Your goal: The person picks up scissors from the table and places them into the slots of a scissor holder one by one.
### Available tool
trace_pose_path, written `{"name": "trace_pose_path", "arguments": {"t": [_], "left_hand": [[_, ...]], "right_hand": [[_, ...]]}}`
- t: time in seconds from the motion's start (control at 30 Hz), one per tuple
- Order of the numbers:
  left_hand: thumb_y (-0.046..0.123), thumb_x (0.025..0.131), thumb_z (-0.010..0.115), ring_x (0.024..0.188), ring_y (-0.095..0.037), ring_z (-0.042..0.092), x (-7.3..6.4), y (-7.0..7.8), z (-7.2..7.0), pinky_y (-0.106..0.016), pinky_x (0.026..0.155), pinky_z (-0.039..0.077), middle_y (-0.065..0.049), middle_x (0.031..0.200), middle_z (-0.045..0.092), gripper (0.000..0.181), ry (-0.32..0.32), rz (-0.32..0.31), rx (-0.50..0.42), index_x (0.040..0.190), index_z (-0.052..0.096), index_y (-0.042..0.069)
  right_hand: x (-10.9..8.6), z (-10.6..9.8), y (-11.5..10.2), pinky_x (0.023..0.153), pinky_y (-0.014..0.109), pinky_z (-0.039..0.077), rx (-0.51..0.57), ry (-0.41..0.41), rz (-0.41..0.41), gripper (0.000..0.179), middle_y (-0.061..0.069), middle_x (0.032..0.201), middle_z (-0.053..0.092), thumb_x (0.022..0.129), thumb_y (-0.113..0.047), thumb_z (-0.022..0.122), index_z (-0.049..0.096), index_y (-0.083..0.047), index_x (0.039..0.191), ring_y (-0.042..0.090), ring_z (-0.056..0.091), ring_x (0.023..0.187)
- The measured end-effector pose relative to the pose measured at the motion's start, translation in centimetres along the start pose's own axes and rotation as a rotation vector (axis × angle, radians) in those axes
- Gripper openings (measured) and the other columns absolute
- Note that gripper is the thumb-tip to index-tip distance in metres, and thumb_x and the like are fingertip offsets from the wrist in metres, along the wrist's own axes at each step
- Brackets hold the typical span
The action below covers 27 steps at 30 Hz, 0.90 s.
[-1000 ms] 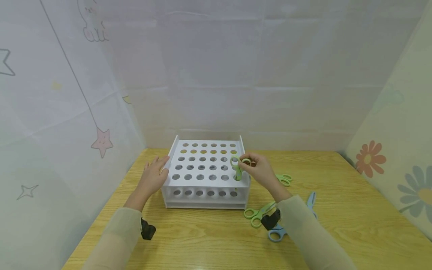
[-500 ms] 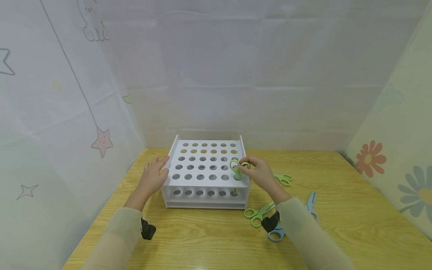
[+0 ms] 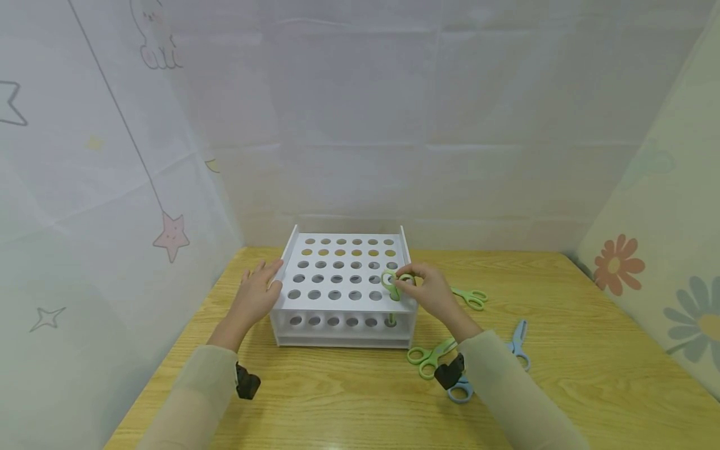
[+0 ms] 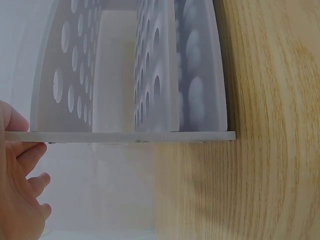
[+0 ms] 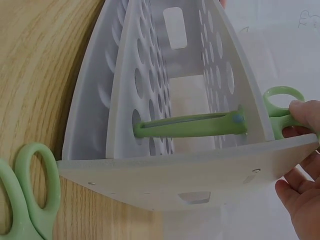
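- White plastic-looking rack (image 3: 344, 305), mid-frame in head view, sits on the wood-grain bench (image 3: 326, 400). Top plate has rows of round holes, second holed plate below it.
- Green scissors (image 5: 190, 126) stand in the top plate's front right corner hole, handle loops above. Blade section crosses the gap, tip at the matching hole in the lower plate; can't tell how far through.
- Right hand (image 3: 432, 290): grip closed, pinching those handles between thumb and fingers.
- Left hand (image 3: 257, 294): grip on the rack's left side panel, thumb inside, fingers outside.
- Second green pair (image 3: 430, 359) lies just off the rack's front right corner, partly behind the right wrist.
- Third green pair (image 3: 475, 300) sits right of the right hand, partly covered by it.
- Blue scissors (image 3: 519, 344) parts show either side of the right sleeve (image 3: 500, 369), lower right of frame; can't tell one pair or two.
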<state>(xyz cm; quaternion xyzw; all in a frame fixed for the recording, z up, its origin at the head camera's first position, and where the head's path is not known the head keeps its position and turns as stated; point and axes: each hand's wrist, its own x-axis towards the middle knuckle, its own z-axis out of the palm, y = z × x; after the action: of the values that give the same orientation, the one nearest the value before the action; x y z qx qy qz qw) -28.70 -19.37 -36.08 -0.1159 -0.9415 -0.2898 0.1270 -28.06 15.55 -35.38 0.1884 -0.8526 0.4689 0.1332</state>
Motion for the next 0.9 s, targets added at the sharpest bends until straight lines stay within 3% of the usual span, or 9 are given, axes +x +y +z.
{"name": "trace_pose_path", "arguments": {"t": [0.37,0.9], "left_hand": [[0.012,0.089,0.040,0.135,-0.038,0.016,0.0,-0.1,0.0,-0.053,0.108,-0.001,-0.015,0.141,0.038,0.050,0.000,0.007,-0.012,0.138,0.039,0.001],[0.012,0.090,0.040,0.134,-0.038,0.017,0.0,-0.2,0.0,-0.054,0.108,0.001,-0.016,0.141,0.037,0.050,0.010,0.013,0.006,0.138,0.039,0.001]], "right_hand": [[0.0,-0.1,0.1,0.083,0.046,0.044,-0.005,-0.014,0.026,0.014,0.005,0.099,0.065,0.083,-0.019,0.069,0.068,-0.009,0.092,0.026,0.056,0.101],[0.0,-1.0,-0.1,0.097,0.050,0.037,0.007,0.046,-0.009,0.017,0.009,0.102,0.066,0.083,-0.016,0.068,0.068,-0.003,0.094,0.028,0.054,0.109]]}}
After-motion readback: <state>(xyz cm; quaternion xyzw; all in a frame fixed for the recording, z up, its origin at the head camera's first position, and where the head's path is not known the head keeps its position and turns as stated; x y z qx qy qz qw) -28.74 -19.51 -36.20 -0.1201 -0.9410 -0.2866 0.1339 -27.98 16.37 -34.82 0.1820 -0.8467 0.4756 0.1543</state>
